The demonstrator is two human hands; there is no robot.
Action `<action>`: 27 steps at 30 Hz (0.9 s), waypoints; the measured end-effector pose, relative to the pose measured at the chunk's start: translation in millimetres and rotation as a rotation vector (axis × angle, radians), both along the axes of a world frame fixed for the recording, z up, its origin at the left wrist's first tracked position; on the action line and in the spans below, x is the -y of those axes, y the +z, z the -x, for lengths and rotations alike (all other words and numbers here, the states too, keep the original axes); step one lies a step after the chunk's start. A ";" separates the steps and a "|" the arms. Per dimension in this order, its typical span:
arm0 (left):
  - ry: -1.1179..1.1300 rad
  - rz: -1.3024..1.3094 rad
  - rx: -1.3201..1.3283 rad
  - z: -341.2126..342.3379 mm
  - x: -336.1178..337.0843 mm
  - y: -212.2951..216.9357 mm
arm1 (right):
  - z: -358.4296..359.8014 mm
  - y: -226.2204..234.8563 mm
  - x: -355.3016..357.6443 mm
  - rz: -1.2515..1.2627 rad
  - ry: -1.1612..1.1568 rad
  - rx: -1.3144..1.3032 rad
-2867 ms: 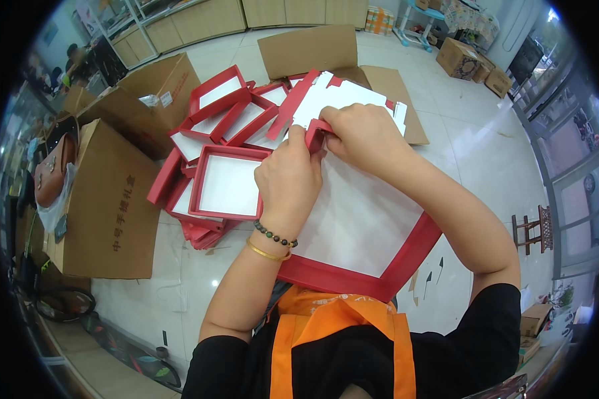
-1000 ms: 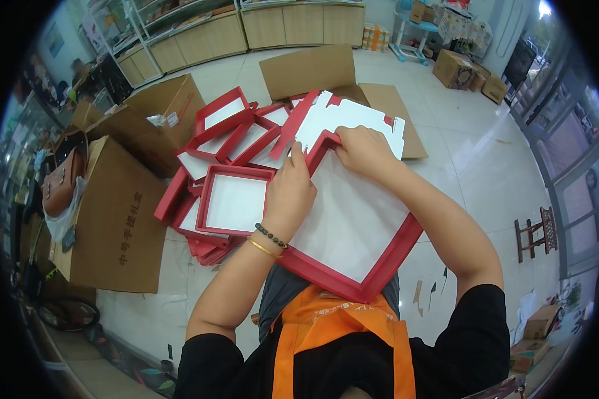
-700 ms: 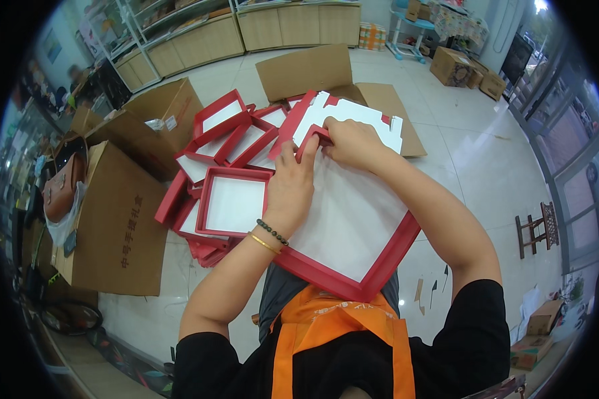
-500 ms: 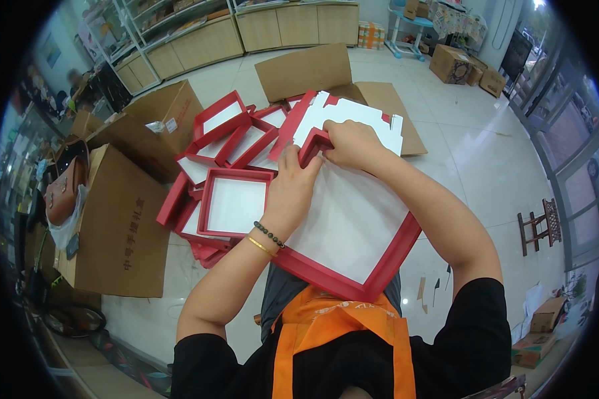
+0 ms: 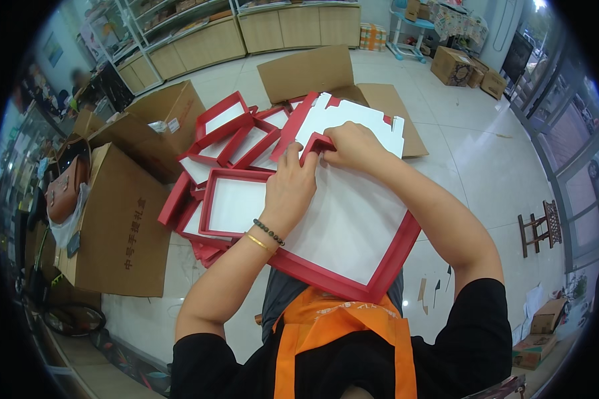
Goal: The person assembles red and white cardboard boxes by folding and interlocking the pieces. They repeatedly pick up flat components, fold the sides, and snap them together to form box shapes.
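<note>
A flat box tray (image 5: 353,229), white inside with red folded sides, lies across my lap. My left hand (image 5: 289,189) presses on its white panel near the far corner, fingertips on the red flap. My right hand (image 5: 354,147) pinches that red corner flap (image 5: 315,141) at the tray's far edge. Both hands meet at this corner. Beyond it lies a flat white and red blank (image 5: 353,120). A finished red tray (image 5: 231,207) sits just left of my left hand.
A heap of finished red trays (image 5: 229,136) lies on the tiled floor ahead left. Open cardboard boxes (image 5: 123,219) stand at the left, flattened cardboard (image 5: 309,70) beyond. Small cardboard scraps (image 5: 427,289) lie at the right, and a wooden stool (image 5: 538,227) farther right.
The tray has tilted and shifted nearer my body. Both hands have stayed at its far corner, working the red flap inward.
</note>
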State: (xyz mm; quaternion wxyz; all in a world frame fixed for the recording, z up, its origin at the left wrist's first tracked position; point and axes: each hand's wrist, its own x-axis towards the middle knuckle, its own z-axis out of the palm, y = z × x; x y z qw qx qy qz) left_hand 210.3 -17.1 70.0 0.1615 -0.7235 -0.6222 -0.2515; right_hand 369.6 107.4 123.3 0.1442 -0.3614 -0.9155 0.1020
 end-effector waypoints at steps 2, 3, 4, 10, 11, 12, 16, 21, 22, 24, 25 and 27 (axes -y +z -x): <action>0.060 0.027 0.026 -3.6 -2.7 2.0 | 6.6 -0.9 2.1 -0.002 0.005 -0.003; 0.090 0.031 0.023 -4.7 -4.6 -0.8 | 11.3 -3.7 2.4 -0.016 0.004 0.006; 0.114 0.034 0.023 -7.1 -8.7 -5.1 | 13.9 -6.6 1.3 -0.032 -0.003 0.017; 0.142 0.090 0.076 -7.7 -14.6 -13.4 | 21.1 -18.6 -4.2 -0.058 0.017 0.000; 0.139 0.112 0.093 -7.5 -14.4 -11.9 | 20.4 -18.4 -4.3 -0.058 0.011 0.011; 0.114 0.130 0.102 -6.9 -13.5 -10.1 | 19.3 -17.9 -4.0 -0.059 0.004 0.022; -0.026 0.162 0.359 3.8 -20.4 -20.1 | 16.1 -33.8 -9.1 -0.095 0.038 -0.041; 0.057 0.203 0.265 6.8 -11.2 -15.6 | 36.0 -45.7 -9.6 -0.046 0.044 -0.016; 0.094 0.241 0.243 -6.7 -17.7 -10.3 | 26.1 -49.6 -16.3 -0.072 0.019 -0.013; 0.162 0.191 0.185 -15.9 -18.1 -5.3 | 28.8 -46.0 -13.8 -0.079 0.000 0.016; 0.216 0.171 0.160 -15.1 -17.5 -4.3 | 31.9 -40.2 -11.4 -0.080 0.007 0.017; 0.206 0.157 0.130 -14.4 -21.4 -8.4 | 30.9 -38.4 -9.6 -0.076 -0.001 0.026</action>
